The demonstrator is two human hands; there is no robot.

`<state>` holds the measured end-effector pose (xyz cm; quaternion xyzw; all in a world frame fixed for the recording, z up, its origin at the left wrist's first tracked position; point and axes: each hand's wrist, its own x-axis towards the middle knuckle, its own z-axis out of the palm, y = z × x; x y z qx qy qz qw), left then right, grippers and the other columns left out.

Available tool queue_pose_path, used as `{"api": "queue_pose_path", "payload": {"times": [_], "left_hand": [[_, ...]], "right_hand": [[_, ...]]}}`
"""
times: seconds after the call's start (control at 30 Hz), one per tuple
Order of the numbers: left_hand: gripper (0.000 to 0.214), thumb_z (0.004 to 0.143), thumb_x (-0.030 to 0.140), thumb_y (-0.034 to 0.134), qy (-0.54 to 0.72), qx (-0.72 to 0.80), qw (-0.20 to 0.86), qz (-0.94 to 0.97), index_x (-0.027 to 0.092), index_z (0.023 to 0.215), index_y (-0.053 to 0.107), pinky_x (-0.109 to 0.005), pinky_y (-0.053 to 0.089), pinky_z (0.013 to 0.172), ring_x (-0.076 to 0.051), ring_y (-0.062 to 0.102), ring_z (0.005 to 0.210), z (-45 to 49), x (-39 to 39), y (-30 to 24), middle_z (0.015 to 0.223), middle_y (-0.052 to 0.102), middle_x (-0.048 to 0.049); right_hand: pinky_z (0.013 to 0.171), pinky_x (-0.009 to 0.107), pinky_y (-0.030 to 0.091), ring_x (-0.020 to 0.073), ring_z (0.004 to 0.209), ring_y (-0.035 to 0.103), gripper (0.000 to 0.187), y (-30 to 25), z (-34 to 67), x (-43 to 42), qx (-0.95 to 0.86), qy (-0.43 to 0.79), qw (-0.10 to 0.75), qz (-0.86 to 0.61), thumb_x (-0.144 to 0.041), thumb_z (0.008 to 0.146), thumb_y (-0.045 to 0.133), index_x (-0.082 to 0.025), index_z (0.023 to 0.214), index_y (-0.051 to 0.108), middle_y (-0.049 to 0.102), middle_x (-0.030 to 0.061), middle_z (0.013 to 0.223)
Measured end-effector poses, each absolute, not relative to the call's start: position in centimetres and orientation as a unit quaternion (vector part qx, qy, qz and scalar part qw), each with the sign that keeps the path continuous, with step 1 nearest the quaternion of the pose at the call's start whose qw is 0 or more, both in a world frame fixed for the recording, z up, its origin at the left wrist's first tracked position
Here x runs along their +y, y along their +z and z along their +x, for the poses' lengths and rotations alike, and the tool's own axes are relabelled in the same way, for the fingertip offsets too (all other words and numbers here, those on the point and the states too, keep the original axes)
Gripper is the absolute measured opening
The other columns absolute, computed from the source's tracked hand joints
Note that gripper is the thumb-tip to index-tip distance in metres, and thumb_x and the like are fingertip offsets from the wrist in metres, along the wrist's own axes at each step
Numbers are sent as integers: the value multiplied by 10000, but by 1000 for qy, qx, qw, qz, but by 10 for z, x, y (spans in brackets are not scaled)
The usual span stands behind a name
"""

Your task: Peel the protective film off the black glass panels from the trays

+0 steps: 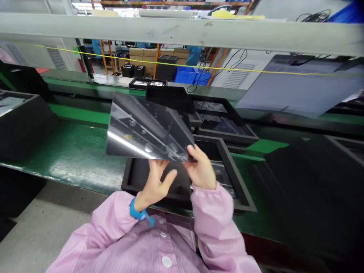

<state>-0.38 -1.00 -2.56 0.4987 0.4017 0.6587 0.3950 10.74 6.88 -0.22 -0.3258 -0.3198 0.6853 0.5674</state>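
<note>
A thin, glossy dark display panel (150,129) is tilted above the bench, with bright reflections and fingertip-like round marks on its face. My right hand (200,167) pinches its lower right corner, thumb on top and fingers beneath. At the lower edge, my left hand (156,182) has its fingers partly hidden under the panel. Its thumb stands apart from the panel, and whether those fingers bear its weight is unclear. Below both hands lies a black foam tray (241,189) with recesses; clear-wrapped or glossy pieces (223,174) show in its right part.
More black foam trays (239,132) are stacked behind, some holding glossy pieces. Dark foam blocks stand on the left (25,121) and right (307,182) of the green bench (82,151). A pale beam (182,32) and a yellow cord (136,60) cross ahead at height.
</note>
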Motion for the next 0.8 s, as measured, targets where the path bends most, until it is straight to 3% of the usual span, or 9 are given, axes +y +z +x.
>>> {"api": "queue_pose_path", "payload": {"times": [0.1,0.17,0.3,0.37,0.43,0.53,0.63,0.73,0.8], "left_hand": [[257,815,326,683,460,359,600,547,134,980,723,-332,562,754,-227,718,801,-48,-31,-31,893,750,-117],[290,800,408,692,507,355,634,463,128,862,735,-292,546,621,-187,687,586,-78,-34,-31,663,723,-60],[696,743,718,563,602,317,647,344,182,1181,644,-357,518,845,-265,683,956,-93,-30,-21,1000,733,-67],[702,676,584,722,593,315,676,305,173,1233,610,-379,488,909,-308,645,1052,-80,-32,-14,1081,713,-78],[636,636,294,811,576,350,676,298,195,1229,602,-343,469,927,-289,636,1071,-63,-38,-11,1083,713,-49],[582,641,159,790,576,387,648,314,210,1188,600,-302,484,860,-258,649,1029,-46,-43,-13,1060,714,-34],[557,644,191,806,584,393,616,354,197,1164,605,-315,472,899,-273,620,1083,-43,-43,-17,1077,704,-46],[589,653,194,804,590,401,585,385,192,1203,596,-359,408,1018,-294,552,1190,-45,-43,-18,1114,688,-54],[624,671,211,796,607,393,573,385,193,1253,572,-377,377,1056,-294,527,1224,-45,-46,-17,1178,665,-62]], "right_hand": [[578,245,562,129,624,642,222,18,143,98,-331,657,571,-362,-225,522,760,-221,690,616,678,-54,681],[523,236,539,130,593,628,236,32,164,111,-387,646,531,-389,-235,504,769,-215,697,634,674,-42,671],[474,227,488,109,516,561,312,46,171,122,-508,639,412,-405,-321,481,824,-198,706,647,647,-19,639],[488,237,476,109,512,541,340,46,162,126,-559,628,359,-405,-379,496,833,-198,714,646,633,-13,632],[506,252,460,123,523,538,334,43,151,129,-615,568,330,-435,-448,569,799,-195,729,651,609,-8,605],[622,309,477,184,607,599,269,37,139,129,-715,318,330,-527,-436,763,656,-169,780,678,619,30,601],[805,409,487,277,813,669,268,29,134,120,-760,69,330,-555,-315,881,505,-138,927,700,709,118,795],[919,468,475,315,1048,639,325,22,131,103,-771,-6,378,-513,-273,923,420,-158,1062,690,685,157,1124],[1005,487,442,308,1198,562,314,20,131,89,-786,-15,431,-444,-292,934,427,-226,1086,694,595,112,1309]]}}
